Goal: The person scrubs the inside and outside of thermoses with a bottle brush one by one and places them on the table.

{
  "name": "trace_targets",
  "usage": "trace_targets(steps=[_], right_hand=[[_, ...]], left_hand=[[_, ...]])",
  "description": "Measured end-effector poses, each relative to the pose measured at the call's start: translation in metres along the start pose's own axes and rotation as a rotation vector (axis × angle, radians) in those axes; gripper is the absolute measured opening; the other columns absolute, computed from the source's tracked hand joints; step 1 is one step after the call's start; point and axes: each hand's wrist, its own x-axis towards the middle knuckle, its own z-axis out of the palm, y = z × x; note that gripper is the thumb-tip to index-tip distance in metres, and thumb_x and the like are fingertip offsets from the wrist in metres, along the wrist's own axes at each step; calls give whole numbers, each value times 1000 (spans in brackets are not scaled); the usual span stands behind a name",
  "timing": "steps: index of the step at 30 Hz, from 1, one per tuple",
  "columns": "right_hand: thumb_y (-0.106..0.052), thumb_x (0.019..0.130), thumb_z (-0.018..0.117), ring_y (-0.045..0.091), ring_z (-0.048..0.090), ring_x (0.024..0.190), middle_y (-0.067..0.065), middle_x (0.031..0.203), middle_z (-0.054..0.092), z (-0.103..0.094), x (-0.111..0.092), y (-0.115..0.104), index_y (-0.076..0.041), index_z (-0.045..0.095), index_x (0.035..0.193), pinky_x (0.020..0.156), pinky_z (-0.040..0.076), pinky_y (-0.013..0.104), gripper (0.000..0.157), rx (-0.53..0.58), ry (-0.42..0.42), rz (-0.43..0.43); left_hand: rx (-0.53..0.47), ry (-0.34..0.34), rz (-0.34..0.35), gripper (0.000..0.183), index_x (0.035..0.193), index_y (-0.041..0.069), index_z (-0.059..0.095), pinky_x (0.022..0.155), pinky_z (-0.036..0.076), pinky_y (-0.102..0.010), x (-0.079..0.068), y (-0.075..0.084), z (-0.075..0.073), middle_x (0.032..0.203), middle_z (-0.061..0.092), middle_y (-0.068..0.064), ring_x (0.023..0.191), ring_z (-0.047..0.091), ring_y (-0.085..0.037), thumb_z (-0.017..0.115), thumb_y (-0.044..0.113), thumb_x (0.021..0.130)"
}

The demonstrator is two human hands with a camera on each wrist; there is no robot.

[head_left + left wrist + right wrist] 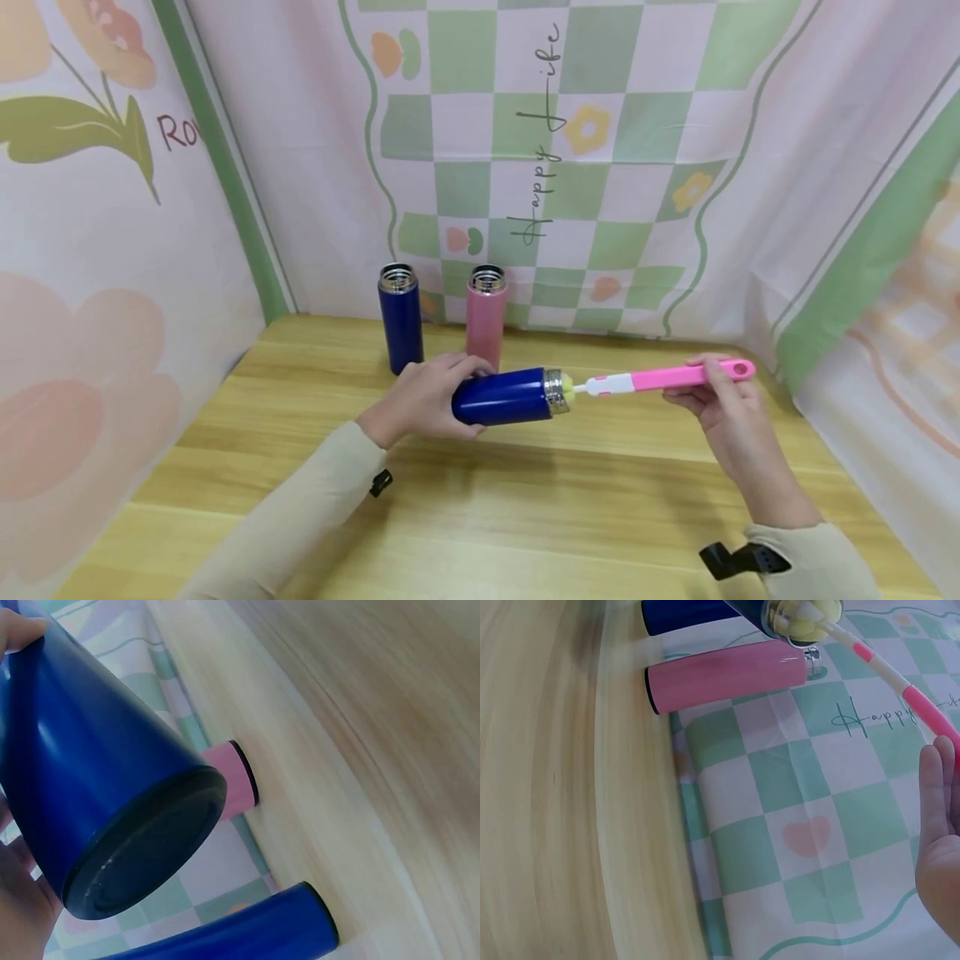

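Landmark: held blue bottle [502, 398]. Left hand [427, 396] grips its base end, thumb along the near side, fingers curled over the far side. Left forearm, in a pale sleeve [300, 508], slants in from the bottle's near left. Right hand [738, 425] is to the right of the bottle's mouth, well apart from it, gripping a pink handle [667, 378]. Right wrist is bent back toward the bottle's level; forearm (more bare wrist beyond the cuff than on the left) rises from its near right.
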Motion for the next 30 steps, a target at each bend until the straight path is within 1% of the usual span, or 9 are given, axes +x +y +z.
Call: trace_targets(steps=[4,6,13,21,26,30], right_hand=[[-9,109,33,24,71,92,18,101,67,-5,-1,-2,11,56,111,83,56,34,30,37,-29,-18],[-9,109,32,24,71,93,19,101,67,-7,-1,-2,11,55,111,84,55,34,30,48,-40,-20],[-13,110,29,26,72,91,20,99,68,-10,-1,-2,9,58,108,82,55,35,37,67,-33,-20],[-12,111,26,29,71,95,22,103,67,-14,-1,-5,12,55,111,85,54,36,38,123,-71,-29],[-12,111,26,29,70,97,22,104,67,-16,-1,-5,11,55,112,86,54,37,37,143,-91,-19],[-10,111,25,29,70,97,23,105,67,-17,-2,-4,12,55,112,87,54,37,37,170,-104,-11]], left_hand=[[-18,-14,-19,69,131,31,54,81,54,-38,-3,-3,1,122,63,8,109,60,-11,78,58,72],[-21,-16,-26,69,131,31,54,81,53,-38,-4,-4,1,122,63,9,109,59,-11,78,59,72],[-17,-17,-32,70,132,33,54,80,53,-33,-5,-7,0,124,62,11,107,59,-8,77,61,72],[-15,-13,-44,69,132,35,55,82,52,-35,-11,-9,-4,125,62,12,112,57,-7,77,62,72],[-25,-1,-19,69,132,31,56,85,54,-35,-14,-10,-3,126,62,9,114,57,-9,78,59,73],[-24,23,-6,69,131,29,58,86,53,-34,-14,-10,0,127,62,8,116,57,-10,80,58,72]])
